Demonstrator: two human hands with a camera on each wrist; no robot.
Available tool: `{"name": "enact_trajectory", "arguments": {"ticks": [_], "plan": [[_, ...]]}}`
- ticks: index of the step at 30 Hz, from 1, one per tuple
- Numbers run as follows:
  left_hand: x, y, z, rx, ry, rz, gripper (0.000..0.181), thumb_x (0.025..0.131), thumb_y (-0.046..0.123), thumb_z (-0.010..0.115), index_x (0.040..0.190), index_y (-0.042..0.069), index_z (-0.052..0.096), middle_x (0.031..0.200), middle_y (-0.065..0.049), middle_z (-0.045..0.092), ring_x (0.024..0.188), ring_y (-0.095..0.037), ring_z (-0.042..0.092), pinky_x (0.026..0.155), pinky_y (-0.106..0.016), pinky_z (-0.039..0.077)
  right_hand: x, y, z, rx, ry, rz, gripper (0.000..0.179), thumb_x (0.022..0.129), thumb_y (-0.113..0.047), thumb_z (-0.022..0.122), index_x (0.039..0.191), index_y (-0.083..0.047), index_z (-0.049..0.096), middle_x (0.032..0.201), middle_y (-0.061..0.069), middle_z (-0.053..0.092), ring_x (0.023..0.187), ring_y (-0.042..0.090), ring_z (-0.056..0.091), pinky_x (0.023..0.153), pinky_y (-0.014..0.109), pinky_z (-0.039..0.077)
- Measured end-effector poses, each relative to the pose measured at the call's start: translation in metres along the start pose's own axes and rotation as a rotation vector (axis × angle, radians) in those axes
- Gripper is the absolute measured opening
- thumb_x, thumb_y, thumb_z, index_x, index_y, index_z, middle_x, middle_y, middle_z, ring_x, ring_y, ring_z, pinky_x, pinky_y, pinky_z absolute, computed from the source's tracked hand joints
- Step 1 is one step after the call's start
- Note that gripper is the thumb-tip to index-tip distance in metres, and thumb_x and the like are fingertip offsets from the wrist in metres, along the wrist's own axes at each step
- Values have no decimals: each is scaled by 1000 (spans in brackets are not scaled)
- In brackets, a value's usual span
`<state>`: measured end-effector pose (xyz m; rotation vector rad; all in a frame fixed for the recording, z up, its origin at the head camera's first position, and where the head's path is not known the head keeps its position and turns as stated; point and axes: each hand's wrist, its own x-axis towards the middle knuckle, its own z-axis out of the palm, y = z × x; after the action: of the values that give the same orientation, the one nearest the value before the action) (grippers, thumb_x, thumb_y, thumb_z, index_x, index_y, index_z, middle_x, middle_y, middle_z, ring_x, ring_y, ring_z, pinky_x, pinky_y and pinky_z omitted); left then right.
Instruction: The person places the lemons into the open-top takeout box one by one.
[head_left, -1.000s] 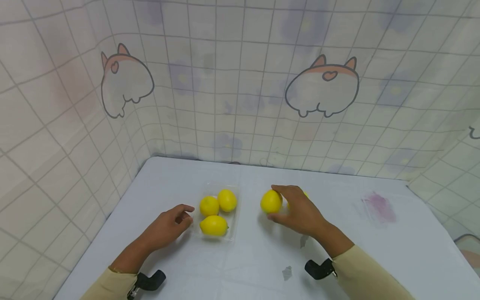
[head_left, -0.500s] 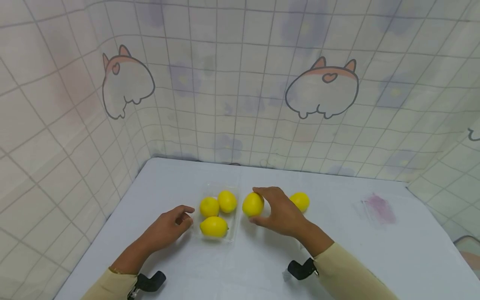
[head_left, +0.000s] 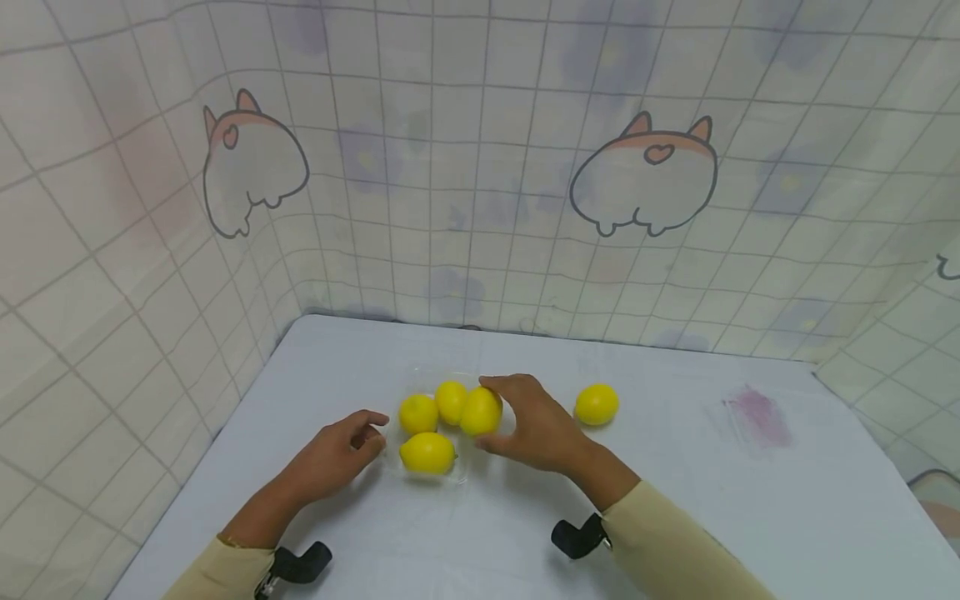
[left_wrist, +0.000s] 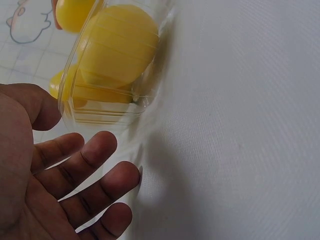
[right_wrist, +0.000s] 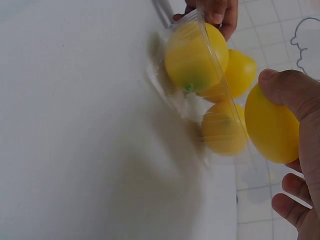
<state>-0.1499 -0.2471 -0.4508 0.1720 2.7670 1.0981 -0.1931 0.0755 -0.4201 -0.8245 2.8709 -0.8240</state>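
Note:
My right hand [head_left: 536, 425] holds a yellow lemon [head_left: 481, 412] between thumb and fingers, above the right side of a clear plastic tray [head_left: 462, 477]. In the right wrist view the held lemon [right_wrist: 272, 125] is beyond the tray's rim, apart from the surface below. Three lemons lie in the tray: one at the front [head_left: 427, 453], one at the left and one at the back, partly hidden by the held one. At the tray's left side is my left hand [head_left: 337, 454], fingers loosely bent; in the left wrist view its thumb [left_wrist: 45, 112] is by the tray wall.
Another lemon [head_left: 597, 404] lies on the white table [head_left: 675, 467], right of my right hand. A pinkish stain [head_left: 761, 415] marks the cloth farther right. Patterned curtains [head_left: 495, 167] hang at the back and sides.
My right hand has carried the lemon leftward from the table's middle to over the tray, uncovering the other lemon on the right. The left hand has stayed in place.

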Motion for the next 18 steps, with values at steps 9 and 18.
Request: {"name": "enact_trajectory", "arguments": {"ticks": [9,18], "plan": [[1,-1,0,6,1,8,35,104,27,61,136,14,61,110,2,68,96,-16,62,78,-36,52,6,-11,11,27,-41,-46,83,85,-47,82,155,-19,46,151,-4,48,139,17,42,114,41,37],[0,1,-1,9,-3,12,35,104,27,61,136,13,60,111,1,68,98,-17,62,80,-38,53,4,-18,11,26,-50,-59,80,87,-44,81,154,-17,46,153,-2,47,143,19,39,116,42,33]]}}
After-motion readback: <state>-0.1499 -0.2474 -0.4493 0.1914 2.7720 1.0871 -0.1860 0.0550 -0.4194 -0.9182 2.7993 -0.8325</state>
